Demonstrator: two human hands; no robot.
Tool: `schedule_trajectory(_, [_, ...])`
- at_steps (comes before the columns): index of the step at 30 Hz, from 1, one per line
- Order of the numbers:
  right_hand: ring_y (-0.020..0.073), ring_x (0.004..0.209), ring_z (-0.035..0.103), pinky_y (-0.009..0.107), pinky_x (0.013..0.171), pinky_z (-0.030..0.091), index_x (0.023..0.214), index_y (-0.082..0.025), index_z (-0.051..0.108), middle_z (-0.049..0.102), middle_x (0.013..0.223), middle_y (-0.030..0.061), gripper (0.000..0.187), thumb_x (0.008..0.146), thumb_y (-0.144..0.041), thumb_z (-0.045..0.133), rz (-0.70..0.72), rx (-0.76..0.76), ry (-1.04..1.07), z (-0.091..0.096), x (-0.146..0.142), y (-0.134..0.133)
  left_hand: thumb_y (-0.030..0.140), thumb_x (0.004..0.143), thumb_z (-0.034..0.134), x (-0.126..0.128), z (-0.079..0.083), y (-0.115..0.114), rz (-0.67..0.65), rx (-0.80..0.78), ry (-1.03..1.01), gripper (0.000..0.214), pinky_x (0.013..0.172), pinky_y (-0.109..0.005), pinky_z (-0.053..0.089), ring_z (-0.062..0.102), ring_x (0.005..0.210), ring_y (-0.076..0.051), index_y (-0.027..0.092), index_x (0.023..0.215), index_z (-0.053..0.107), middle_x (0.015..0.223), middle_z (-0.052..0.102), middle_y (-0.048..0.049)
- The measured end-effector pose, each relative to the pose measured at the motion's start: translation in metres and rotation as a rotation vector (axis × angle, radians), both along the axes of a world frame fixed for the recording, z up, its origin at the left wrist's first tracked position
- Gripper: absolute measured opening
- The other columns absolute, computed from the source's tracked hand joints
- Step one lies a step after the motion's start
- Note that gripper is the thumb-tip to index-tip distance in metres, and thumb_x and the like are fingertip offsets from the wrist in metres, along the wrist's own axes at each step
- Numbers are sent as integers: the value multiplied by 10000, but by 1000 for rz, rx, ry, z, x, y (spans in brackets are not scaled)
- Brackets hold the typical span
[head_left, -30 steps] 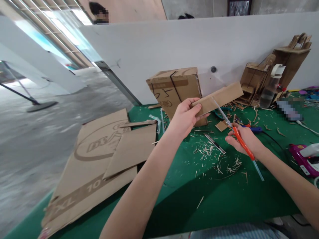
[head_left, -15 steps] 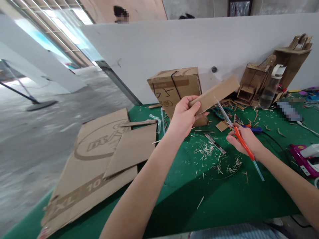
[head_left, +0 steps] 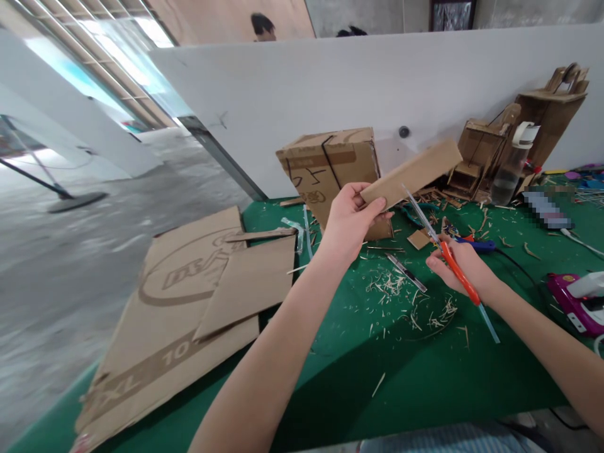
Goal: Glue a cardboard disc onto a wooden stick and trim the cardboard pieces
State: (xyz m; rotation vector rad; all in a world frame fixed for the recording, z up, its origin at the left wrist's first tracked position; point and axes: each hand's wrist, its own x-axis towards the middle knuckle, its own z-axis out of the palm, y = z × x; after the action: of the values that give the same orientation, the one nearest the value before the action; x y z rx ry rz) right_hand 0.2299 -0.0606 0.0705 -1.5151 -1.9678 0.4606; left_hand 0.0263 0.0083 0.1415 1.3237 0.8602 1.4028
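Note:
My left hand (head_left: 352, 217) pinches a folded strip of brown cardboard (head_left: 419, 167) between thumb and fingers, its free end pointing up and right. In my right hand (head_left: 465, 267) is a pair of scissors (head_left: 458, 270) with orange handles, seen nearly edge-on. Their silver blades reach up to the lower edge of the strip; whether they touch it I cannot tell. A pale translucent stick (head_left: 489, 324) shows just below the handles. Under the hands lie a slim craft knife (head_left: 406, 272) and thin shavings (head_left: 389, 283).
Large flattened cardboard (head_left: 179, 302) covers the left of the green table (head_left: 358, 384). A cardboard box (head_left: 330, 157) stands behind my left hand. Cardboard models (head_left: 486, 148), a water bottle (head_left: 512, 163), a phone (head_left: 547, 209) and a magenta device (head_left: 573, 305) are on the right.
The cardboard strip has tilted slightly, its far end swinging a little to the right and up. The scissors have barely moved. Beyond the partition, a person's head has shifted right.

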Motion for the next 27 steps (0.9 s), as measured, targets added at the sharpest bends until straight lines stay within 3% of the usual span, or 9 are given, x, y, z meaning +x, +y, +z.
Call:
schedule_trajectory(4, [233, 764, 687, 302, 652, 497, 1036, -168, 597, 700, 828, 83, 425, 854, -541, 506, 2, 4, 6, 0, -1, 0, 157, 715, 709, -1, -1, 1, -26, -26, 59, 263, 703, -274, 596, 652, 771, -131, 151, 914, 537, 857, 637, -30])
schedule_trajectory(9, [218, 801, 684, 281, 649, 484, 858, -184, 603, 695, 1005, 107, 392, 865, -557, 482, -2, 33, -8, 0, 0, 0, 144, 724, 700, -1, -1, -1, -55, -64, 154, 234, 689, -268, 605, 659, 736, -123, 147, 899, 544, 835, 652, -28])
schedule_trajectory(15, [208, 713, 672, 280, 634, 473, 993, -161, 590, 691, 801, 78, 439, 886, -564, 452, -5, 1, 3, -1, 0, 0, 167, 765, 686, -5, 2, -1, -106, -62, 210, 214, 752, -287, 608, 684, 766, -135, 159, 928, 546, 816, 657, -20])
schedule_trajectory(18, [196, 667, 656, 280, 612, 462, 966, -165, 592, 685, 800, 81, 443, 905, -565, 413, 6, -5, -19, 0, -1, -1, 213, 810, 659, -11, 8, -2, -195, -102, 284, 189, 744, -292, 608, 706, 797, -159, 155, 973, 580, 871, 675, -45])
schedule_trajectory(27, [202, 651, 646, 286, 609, 455, 903, -190, 582, 669, 752, 66, 419, 908, -571, 409, 23, -19, 7, -1, -2, -2, 258, 825, 666, -20, 16, -5, -226, -124, 369, 117, 669, -263, 609, 727, 742, -186, 150, 848, 626, 762, 706, -74])
